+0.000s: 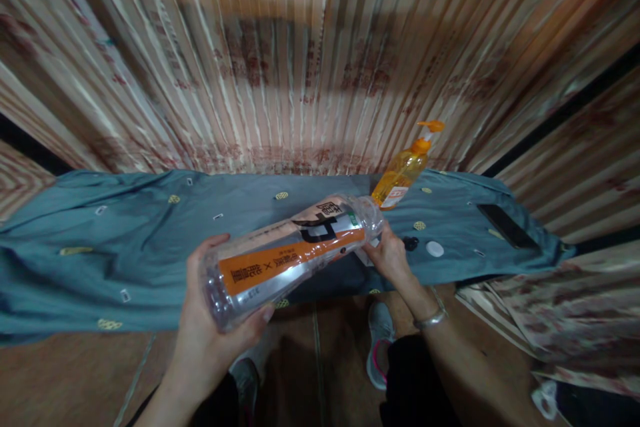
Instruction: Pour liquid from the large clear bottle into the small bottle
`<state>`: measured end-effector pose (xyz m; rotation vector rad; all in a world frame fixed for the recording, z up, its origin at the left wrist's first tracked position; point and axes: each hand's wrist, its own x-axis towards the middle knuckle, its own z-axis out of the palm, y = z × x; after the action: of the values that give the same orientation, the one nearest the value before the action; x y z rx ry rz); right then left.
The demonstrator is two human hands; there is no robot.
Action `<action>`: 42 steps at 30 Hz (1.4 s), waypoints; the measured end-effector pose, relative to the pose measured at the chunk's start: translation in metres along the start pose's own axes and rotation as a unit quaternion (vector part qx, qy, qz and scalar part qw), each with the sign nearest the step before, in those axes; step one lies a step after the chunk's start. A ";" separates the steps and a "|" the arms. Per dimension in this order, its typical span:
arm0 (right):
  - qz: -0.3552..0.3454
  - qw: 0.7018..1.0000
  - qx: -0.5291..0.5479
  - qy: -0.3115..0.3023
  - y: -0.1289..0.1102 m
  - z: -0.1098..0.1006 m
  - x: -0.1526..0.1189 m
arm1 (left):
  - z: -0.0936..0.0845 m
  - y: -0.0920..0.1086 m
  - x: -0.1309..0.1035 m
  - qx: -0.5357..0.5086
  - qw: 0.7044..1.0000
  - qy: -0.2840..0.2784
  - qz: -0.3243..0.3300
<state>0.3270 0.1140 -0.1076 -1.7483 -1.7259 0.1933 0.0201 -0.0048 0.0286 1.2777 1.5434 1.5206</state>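
Observation:
A large clear plastic bottle [290, 253] with an orange, white and black label is held lengthwise above the cloth, tilted with its neck toward the upper right. My left hand [205, 320] is wrapped round the bottle's base end. Close to the neck, my right hand [390, 257] grips the bottle from below; its fingertips are partly hidden behind it. Just past the neck stands a pump bottle [400, 177] of yellow-orange liquid with an orange pump head. Beside my right hand lie a small black object [411, 243] and a round white disc [435, 249], perhaps a lid.
A blue-green patterned cloth [135, 233] covers the narrow table. A dark flat object like a phone [506, 225] lies at its right end. Pleated patterned curtains [280, 80] hang behind and at the sides. My shoes [381, 340] rest on the tiled floor below.

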 end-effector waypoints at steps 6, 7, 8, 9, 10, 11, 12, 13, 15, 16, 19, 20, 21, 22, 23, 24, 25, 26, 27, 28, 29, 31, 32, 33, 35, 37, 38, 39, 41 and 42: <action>-0.004 1.000 -0.005 0.009 0.001 0.002 0.000 | -0.001 -0.001 0.000 0.003 1.000 -0.008 0.002; -0.002 1.000 -0.005 0.010 0.001 0.002 0.000 | -0.002 -0.002 0.000 0.005 1.000 -0.010 0.005; -0.001 1.000 -0.004 0.010 0.001 0.002 0.000 | -0.002 -0.002 0.000 0.007 1.000 -0.012 0.007; -0.001 1.000 -0.002 0.010 0.001 0.001 0.000 | -0.002 -0.003 0.000 0.008 1.000 -0.012 0.009; -0.001 1.000 0.002 0.008 0.000 0.001 0.000 | -0.002 -0.003 0.000 0.010 1.000 -0.011 0.010; -0.001 1.000 0.005 0.005 0.000 0.000 0.000 | -0.002 -0.004 0.000 0.011 1.000 -0.009 0.010; -0.002 1.000 0.008 0.004 -0.001 0.000 0.000 | -0.002 -0.004 0.000 0.012 1.000 -0.008 0.010; -0.002 1.000 0.010 0.003 -0.001 -0.001 0.000 | -0.002 -0.004 0.000 0.013 1.000 -0.007 0.010; -0.004 1.000 0.014 0.005 -0.002 -0.001 0.000 | -0.002 -0.004 0.000 0.014 1.000 -0.008 0.008; -0.004 1.000 0.016 0.006 -0.002 -0.001 0.000 | -0.002 -0.004 0.000 0.015 1.000 -0.009 0.009; -0.005 1.000 0.018 0.008 -0.002 -0.001 0.000 | -0.002 -0.002 0.000 0.022 1.000 -0.009 0.011; -0.004 1.000 0.016 0.009 -0.002 -0.001 0.000 | -0.002 -0.002 0.000 0.023 1.000 -0.008 0.011; -0.003 1.000 0.012 0.009 -0.002 0.000 0.000 | -0.001 -0.001 0.000 0.021 1.000 -0.006 0.009; -0.002 1.000 0.009 0.007 -0.001 0.000 0.000 | -0.001 -0.001 0.000 0.018 1.000 -0.005 0.006; 0.001 1.000 0.006 0.004 -0.001 0.000 0.000 | -0.001 0.000 0.000 0.014 1.000 -0.003 0.004; 0.003 1.000 0.004 0.000 -0.001 0.000 0.000 | 0.000 0.000 0.000 0.011 1.000 -0.003 0.003; 0.005 1.000 0.001 -0.003 0.000 0.000 0.000 | 0.000 0.000 0.000 0.008 1.000 -0.002 0.003; 0.006 1.000 0.000 -0.003 0.000 0.000 0.001 | 0.000 0.000 0.000 0.008 1.000 -0.002 0.004; 0.006 1.000 0.000 -0.002 0.000 0.000 0.001 | 0.000 -0.001 0.000 0.009 1.000 -0.001 0.005; 0.005 1.000 0.000 0.001 0.000 0.000 0.001 | -0.001 -0.001 0.000 0.010 1.000 -0.002 0.004; 0.003 1.000 0.001 0.004 0.000 0.000 0.001 | -0.001 -0.002 0.000 0.010 1.000 -0.003 0.003; 0.001 1.000 0.005 0.006 0.000 0.000 0.001 | -0.002 -0.002 0.000 0.009 1.000 -0.009 0.000; 0.000 1.000 0.007 0.005 0.000 0.000 0.001 | -0.002 -0.002 0.000 0.009 1.000 -0.011 -0.001; -0.001 1.000 0.009 0.004 0.000 0.000 0.001 | -0.002 -0.002 0.000 0.008 1.000 -0.012 0.000; -0.001 1.000 0.009 0.004 0.000 0.000 0.001 | -0.002 -0.002 0.000 0.007 1.000 -0.008 0.003; -0.001 1.000 0.006 0.005 0.000 0.000 0.000 | -0.002 -0.002 0.000 0.007 1.000 -0.005 0.005; -0.001 1.000 0.006 0.007 0.000 0.000 0.000 | -0.002 -0.002 0.001 0.008 1.000 -0.006 0.005; -0.001 1.000 0.006 0.009 0.000 0.000 0.000 | -0.002 -0.002 0.001 0.010 1.000 -0.006 0.005; -0.003 1.000 0.008 0.010 -0.001 0.000 0.000 | -0.002 -0.003 0.001 0.016 1.000 -0.007 0.006; -0.004 1.000 0.010 0.010 -0.001 0.000 0.000 | -0.002 -0.003 0.000 0.019 1.000 -0.007 0.007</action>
<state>0.3264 0.1142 -0.1075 -1.7239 -1.7100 0.1885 0.0171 -0.0048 0.0260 1.3204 1.5643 1.4952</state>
